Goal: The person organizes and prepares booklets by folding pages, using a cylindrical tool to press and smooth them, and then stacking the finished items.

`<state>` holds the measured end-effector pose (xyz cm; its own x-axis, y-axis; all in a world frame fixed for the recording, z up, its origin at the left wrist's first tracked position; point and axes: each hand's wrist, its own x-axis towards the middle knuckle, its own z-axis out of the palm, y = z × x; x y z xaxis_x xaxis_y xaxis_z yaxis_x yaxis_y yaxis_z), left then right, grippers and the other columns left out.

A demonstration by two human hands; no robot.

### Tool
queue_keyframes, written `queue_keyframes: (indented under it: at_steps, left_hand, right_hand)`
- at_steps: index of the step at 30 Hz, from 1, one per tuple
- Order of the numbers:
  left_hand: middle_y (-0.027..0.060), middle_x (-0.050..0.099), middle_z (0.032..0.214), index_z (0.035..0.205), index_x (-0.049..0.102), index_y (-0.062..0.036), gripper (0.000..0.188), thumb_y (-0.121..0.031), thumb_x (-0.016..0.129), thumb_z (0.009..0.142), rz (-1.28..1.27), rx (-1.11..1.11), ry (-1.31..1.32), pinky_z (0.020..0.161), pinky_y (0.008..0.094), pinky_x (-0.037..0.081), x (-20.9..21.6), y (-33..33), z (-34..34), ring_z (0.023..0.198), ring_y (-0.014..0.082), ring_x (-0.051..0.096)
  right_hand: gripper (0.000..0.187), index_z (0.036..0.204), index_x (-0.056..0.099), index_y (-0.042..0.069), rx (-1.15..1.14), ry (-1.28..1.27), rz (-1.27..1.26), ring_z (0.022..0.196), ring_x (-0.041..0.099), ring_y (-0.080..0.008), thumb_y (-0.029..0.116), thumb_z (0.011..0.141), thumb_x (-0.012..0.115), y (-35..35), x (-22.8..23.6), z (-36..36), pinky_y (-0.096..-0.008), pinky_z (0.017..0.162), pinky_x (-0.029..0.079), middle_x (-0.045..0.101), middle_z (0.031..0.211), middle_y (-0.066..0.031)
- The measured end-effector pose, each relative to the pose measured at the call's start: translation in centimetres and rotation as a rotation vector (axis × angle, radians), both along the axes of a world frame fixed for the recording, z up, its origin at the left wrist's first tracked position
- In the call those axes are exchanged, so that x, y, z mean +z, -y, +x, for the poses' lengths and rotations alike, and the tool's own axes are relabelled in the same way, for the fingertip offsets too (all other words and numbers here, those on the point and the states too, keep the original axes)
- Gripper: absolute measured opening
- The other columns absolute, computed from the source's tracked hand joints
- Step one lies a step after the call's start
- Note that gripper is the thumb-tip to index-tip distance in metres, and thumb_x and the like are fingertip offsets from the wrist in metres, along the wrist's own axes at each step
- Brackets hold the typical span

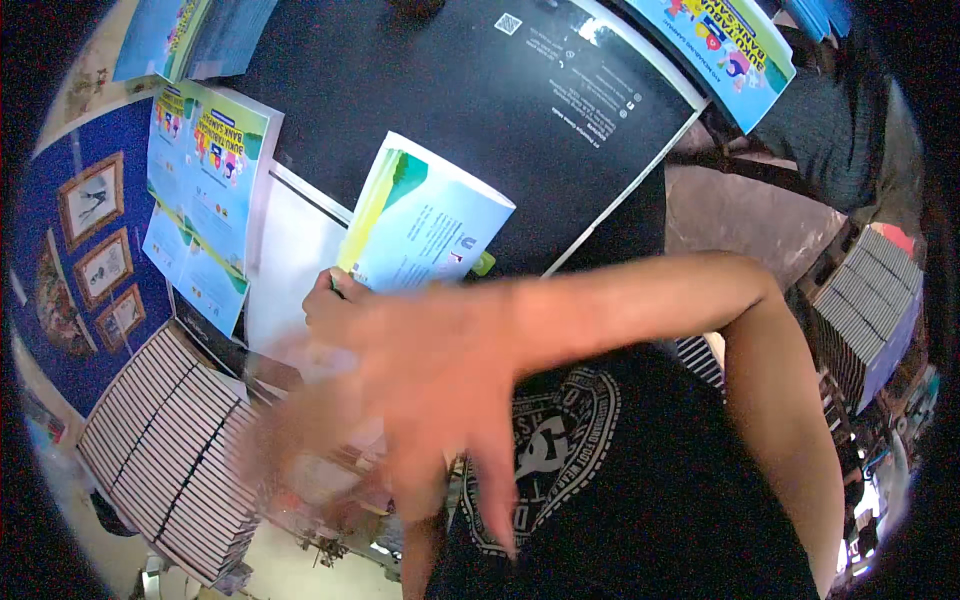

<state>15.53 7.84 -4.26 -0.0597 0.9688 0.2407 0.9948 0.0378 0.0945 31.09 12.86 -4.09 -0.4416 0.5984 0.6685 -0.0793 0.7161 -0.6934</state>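
My left hand [330, 298] grips the lower corner of a thin booklet [425, 222] with a pale blue, green and yellow cover, held tilted over the black table [400, 80]. A small green object [485, 263] peeks out at the booklet's lower right edge. My right hand [440, 385] reaches across from the right, in front of my black printed shirt. Its fingers are spread, it holds nothing, and it is blurred by motion. It lies just below the booklet and overlaps my left wrist.
A pile of colourful booklets [205, 175] lies left of a white sheet [290, 260]. A large black printed sheet [560, 90] covers the table's middle, with another colourful booklet [725, 45] at the top right. Stacks of books [160, 440] stand lower left and more stacks [865, 300] stand right. Framed pictures [95, 200] hang on a blue wall.
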Motion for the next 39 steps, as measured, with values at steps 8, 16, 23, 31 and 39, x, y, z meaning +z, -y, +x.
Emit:
queue_keyframes:
  at_steps: [8,16,23,31,39]
  left_hand:
    - [0.0187,0.056,0.104,0.108,0.057,0.0004,0.028,-0.025,0.047,0.101,-0.084,-0.095,-0.064,0.090,0.0505,0.036,-1.4,-0.9,-1.3,0.101,0.0396,0.051]
    - [0.0237,0.053,0.123,0.127,0.048,0.0054,0.036,-0.014,0.048,0.097,0.125,0.017,0.312,0.102,0.0506,0.034,0.0,-0.5,0.0,0.120,0.0402,0.046]
    - [0.0173,0.048,0.129,0.128,0.046,0.0034,0.035,-0.008,0.048,0.095,0.416,0.201,0.761,0.112,0.0462,0.030,0.8,0.9,-0.5,0.122,0.0281,0.046]
    - [0.0142,0.051,0.126,0.119,0.053,0.0063,0.029,-0.013,0.048,0.097,0.616,0.208,1.075,0.106,0.0375,0.038,4.1,-0.3,-2.7,0.117,0.0237,0.050]
    - [0.0214,0.051,0.135,0.134,0.046,0.0046,0.050,-0.029,0.043,0.097,0.324,-0.051,0.611,0.110,0.0474,0.033,-1.0,0.0,-3.5,0.128,0.0326,0.048]
  right_hand:
    - [0.098,0.147,0.040,0.000,-0.214,0.263,0.033,0.146,0.034,-0.0344,0.075,0.085,0.051,-1.4,-0.8,-0.4,-0.0551,0.119,0.023,0.039,0.154,-0.0223]
    - [0.062,0.142,0.049,0.001,-0.378,0.620,-0.003,0.143,0.039,-0.0323,0.048,0.102,0.039,-0.9,-1.6,-2.5,-0.0529,0.119,0.024,0.047,0.149,-0.0190]
    - [0.064,0.145,0.048,0.003,-0.422,0.833,0.184,0.148,0.030,-0.0333,0.046,0.098,0.045,1.7,-0.8,-6.4,-0.0541,0.120,0.019,0.040,0.154,-0.0222]
    - [0.061,0.142,0.050,0.004,-0.325,0.769,0.005,0.147,0.031,-0.0295,0.047,0.102,0.040,1.8,-1.8,-6.8,-0.0513,0.121,0.019,0.041,0.153,-0.0188]
    - [0.058,0.143,0.050,0.006,-0.325,0.874,0.075,0.146,0.033,-0.0303,0.045,0.100,0.042,1.4,-1.2,-7.1,-0.0528,0.120,0.021,0.041,0.154,-0.0164]
